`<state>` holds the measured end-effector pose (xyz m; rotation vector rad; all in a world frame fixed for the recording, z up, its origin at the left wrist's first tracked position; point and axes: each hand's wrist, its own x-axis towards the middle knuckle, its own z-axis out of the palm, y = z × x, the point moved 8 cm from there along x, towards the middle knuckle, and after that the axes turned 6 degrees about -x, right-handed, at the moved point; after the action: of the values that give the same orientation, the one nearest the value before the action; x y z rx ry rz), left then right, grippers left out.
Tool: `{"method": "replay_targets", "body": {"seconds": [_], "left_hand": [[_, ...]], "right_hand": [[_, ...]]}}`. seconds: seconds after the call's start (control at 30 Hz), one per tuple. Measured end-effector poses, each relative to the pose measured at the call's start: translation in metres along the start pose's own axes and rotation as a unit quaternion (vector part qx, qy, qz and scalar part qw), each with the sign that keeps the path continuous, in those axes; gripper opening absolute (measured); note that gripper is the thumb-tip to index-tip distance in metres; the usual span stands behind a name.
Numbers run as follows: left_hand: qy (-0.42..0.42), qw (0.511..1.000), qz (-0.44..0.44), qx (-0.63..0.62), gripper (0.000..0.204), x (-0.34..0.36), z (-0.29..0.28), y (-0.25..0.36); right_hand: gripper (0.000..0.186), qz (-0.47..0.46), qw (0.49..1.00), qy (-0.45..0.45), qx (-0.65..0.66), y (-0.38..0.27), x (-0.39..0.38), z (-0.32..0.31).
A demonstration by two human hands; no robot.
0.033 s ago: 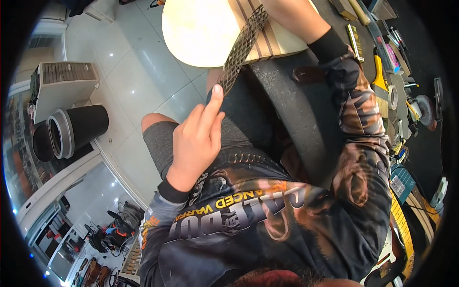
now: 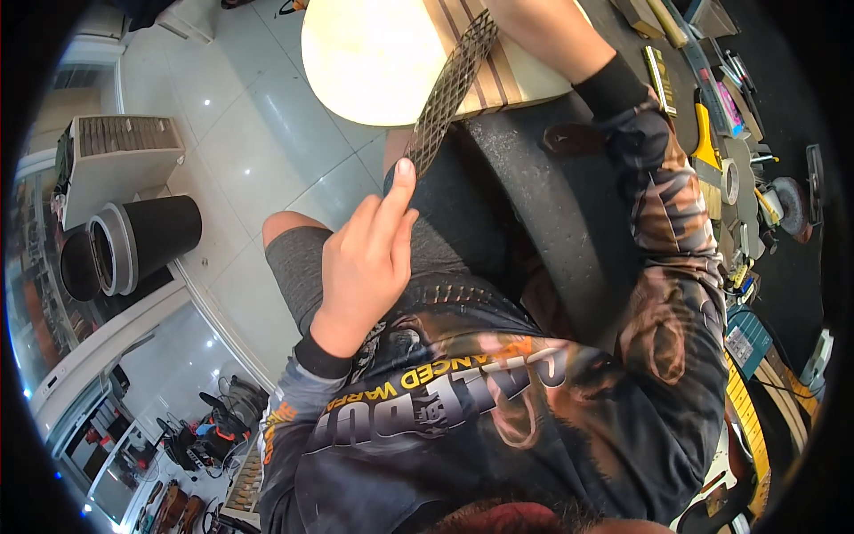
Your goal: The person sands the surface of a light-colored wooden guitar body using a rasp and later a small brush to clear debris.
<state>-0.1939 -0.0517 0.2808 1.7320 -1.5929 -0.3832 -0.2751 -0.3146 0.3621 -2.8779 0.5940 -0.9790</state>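
Tiled floor [image 2: 249, 116], rasp [image 2: 452, 84] across board [image 2: 374, 58] edge

Dark top [image 2: 551, 454] with brown-patterned sleeves [image 2: 672, 218], yellow-and-silver lettering [image 2: 436, 411] and black cuffs [image 2: 614, 86], grey shorts [image 2: 301, 261]

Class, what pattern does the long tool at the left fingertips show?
The long tool: dark crisscross diamonds, head view.
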Motion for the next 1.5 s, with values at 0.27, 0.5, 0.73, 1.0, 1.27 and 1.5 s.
{"method": "replay_targets", "body": {"seconds": [0.27, 0.5, 0.73, 1.0, 1.27, 1.5], "left_hand": [[0.0, 1.0, 0.007, -0.02, 0.061, -0.005, -0.001, -0.001], [-0.007, 1.0, -0.002, -0.017, 0.061, -0.031, -0.005, -0.007], [0.021, 1.0, -0.004, -0.018, 0.061, 0.0, -0.008, -0.005], [0.001, 1.0, -0.003, -0.026, 0.062, 0.001, -0.009, -0.008], [-0.017, 0.999, -0.006, -0.047, 0.061, -0.021, -0.002, -0.005], [-0.005, 0.999, -0.011, -0.03, 0.061, -0.03, -0.008, -0.008]], "right_hand": [[0.017, -0.022, 1.0, 0.005, 0.004, -0.008, -0.002, -0.003], [0.017, -0.015, 0.999, -0.042, 0.011, -0.027, -0.017, 0.012], [0.014, -0.025, 0.999, 0.005, 0.019, -0.003, 0.004, 0.013], [0.016, 0.025, 0.999, -0.019, 0.011, 0.007, 0.012, 0.012], [0.014, 0.001, 0.998, -0.039, 0.041, -0.009, -0.014, 0.002], [0.014, -0.016, 0.998, -0.049, -0.044, -0.019, -0.014, 0.016]]}}
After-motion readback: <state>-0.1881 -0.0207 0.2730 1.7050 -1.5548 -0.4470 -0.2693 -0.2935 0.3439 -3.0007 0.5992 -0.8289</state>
